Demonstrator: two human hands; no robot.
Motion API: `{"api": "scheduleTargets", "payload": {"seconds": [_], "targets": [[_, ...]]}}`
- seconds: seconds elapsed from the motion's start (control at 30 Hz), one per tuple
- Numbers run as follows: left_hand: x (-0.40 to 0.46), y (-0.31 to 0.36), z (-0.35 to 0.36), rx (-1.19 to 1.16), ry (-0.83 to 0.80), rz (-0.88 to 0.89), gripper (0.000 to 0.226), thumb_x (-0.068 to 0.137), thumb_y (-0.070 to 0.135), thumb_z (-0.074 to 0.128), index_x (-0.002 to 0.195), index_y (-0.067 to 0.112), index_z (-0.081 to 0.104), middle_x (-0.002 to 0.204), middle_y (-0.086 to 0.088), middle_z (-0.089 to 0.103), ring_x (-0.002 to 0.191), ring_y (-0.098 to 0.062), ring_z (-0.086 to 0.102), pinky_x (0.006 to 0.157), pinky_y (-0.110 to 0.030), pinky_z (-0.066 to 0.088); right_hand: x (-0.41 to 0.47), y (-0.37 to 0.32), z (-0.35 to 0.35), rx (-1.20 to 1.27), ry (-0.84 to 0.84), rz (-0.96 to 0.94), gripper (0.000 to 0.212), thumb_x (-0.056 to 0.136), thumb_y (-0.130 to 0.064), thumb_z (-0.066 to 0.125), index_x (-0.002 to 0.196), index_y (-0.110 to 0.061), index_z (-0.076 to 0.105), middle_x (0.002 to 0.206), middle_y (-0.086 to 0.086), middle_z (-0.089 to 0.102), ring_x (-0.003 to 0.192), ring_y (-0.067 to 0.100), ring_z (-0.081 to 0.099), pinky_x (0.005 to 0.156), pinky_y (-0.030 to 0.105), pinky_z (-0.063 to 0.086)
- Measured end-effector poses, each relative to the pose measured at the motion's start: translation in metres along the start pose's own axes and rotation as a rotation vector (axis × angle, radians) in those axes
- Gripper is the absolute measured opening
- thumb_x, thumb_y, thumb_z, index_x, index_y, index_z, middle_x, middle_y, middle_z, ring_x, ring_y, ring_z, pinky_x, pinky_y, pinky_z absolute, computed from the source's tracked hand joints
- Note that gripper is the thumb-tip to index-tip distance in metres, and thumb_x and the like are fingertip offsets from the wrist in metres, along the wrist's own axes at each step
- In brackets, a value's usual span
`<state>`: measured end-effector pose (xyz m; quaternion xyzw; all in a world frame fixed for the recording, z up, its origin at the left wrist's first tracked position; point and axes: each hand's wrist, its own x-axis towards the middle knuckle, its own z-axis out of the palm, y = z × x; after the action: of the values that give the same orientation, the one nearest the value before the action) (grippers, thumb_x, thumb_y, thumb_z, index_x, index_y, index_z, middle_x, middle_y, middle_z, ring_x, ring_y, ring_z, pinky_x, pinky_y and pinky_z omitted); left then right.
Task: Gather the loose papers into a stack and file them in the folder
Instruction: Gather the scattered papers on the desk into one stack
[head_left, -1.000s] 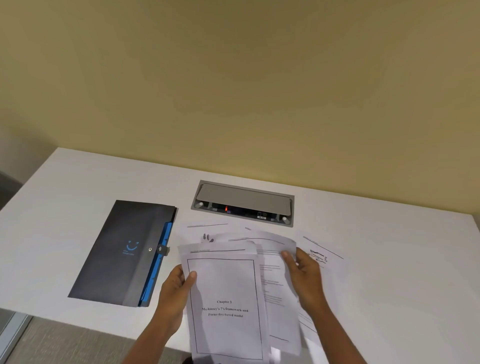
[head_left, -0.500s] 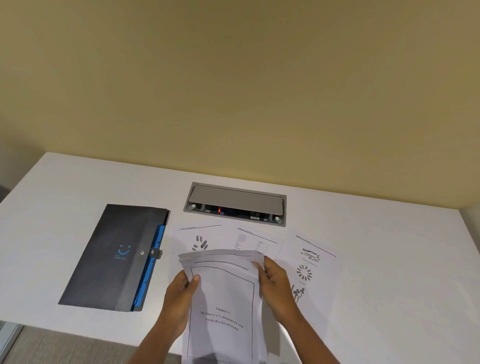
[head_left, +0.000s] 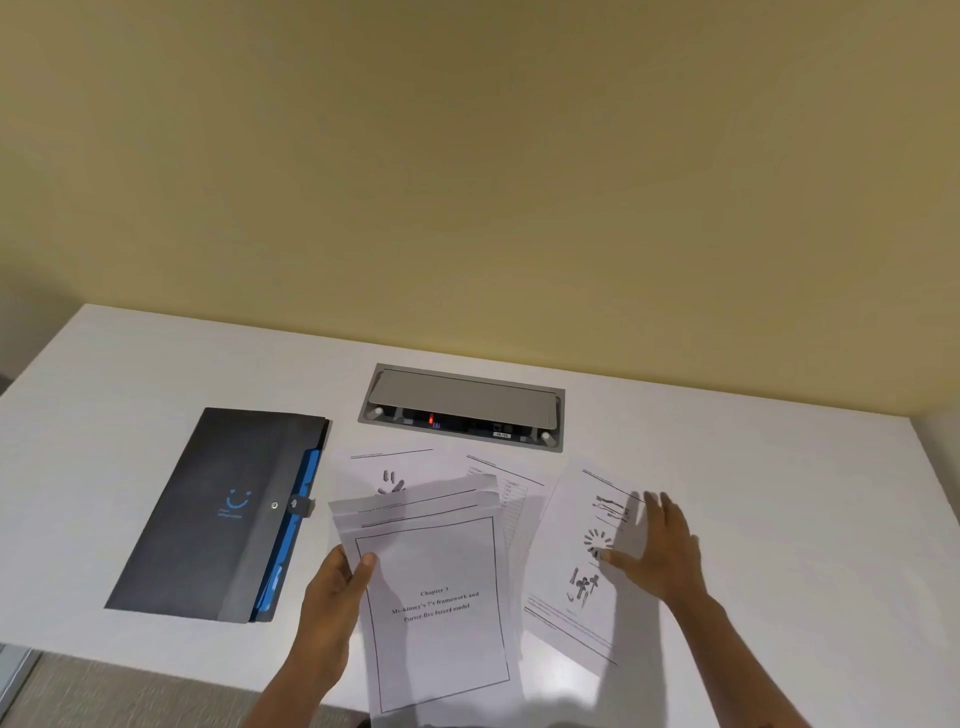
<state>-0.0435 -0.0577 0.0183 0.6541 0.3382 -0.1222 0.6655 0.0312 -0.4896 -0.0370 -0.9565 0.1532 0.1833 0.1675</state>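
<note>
My left hand (head_left: 332, 597) grips the left edge of a small stack of papers (head_left: 436, 608), held above the white table (head_left: 779, 519); its top sheet reads "Chapter 3". My right hand (head_left: 654, 551) is spread open, fingers flat on a loose sheet with diagrams (head_left: 576, 566) lying to the right of the stack. Two more loose sheets lie flat behind the stack, one with a small figure (head_left: 384, 467) and one with a table (head_left: 514, 483), both partly hidden by it. A dark grey folder (head_left: 218, 509) with a blue inner edge and a snap button lies closed at the left.
A grey cable hatch (head_left: 462, 408) is set into the table behind the papers, near the yellow wall. The table's front edge runs just below the folder and under my forearms. The right table edge meets a wall corner.
My right hand has let go of the stack and moved right onto the diagram sheet. The left hand keeps hold of the stack.
</note>
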Motion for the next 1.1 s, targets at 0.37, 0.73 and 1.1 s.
{"api": "scheduleTargets", "payload": {"seconds": [0.37,0.73,1.1], "targets": [[0.001,0.0,0.007,0.002,-0.001,0.013,0.023,0.099,0.028,0.059,0.122,0.026,0.059,0.114,-0.008,0.072,0.103,-0.036,0.069,0.083,-0.053,0.056,-0.019,0.026,0.031,-0.133,-0.034,0.036,0.145,0.065,-0.078,0.077,0.166,-0.008,0.0,0.176,0.005,0.011,0.161,0.025,0.016,0.119,0.054,0.031],[-0.002,0.005,0.005,-0.02,0.0,0.033,0.022,0.099,0.03,0.061,0.12,0.035,0.061,0.114,-0.004,0.073,0.105,-0.036,0.069,0.088,-0.059,0.058,-0.046,0.004,0.039,0.511,0.145,0.336,0.094,0.078,-0.018,0.09,0.155,-0.019,0.036,0.124,0.012,0.068,0.114,0.039,0.066,0.083,0.042,0.051],[-0.013,0.032,0.001,-0.087,-0.011,0.075,0.022,0.098,0.029,0.06,0.12,0.032,0.062,0.105,0.003,0.077,0.098,-0.03,0.074,0.071,-0.039,0.062,-0.076,-0.01,-0.028,0.777,0.391,0.056,0.008,0.097,-0.013,0.072,0.09,-0.017,0.073,0.086,-0.006,0.074,0.079,0.006,0.068,0.062,0.007,0.045]]}}
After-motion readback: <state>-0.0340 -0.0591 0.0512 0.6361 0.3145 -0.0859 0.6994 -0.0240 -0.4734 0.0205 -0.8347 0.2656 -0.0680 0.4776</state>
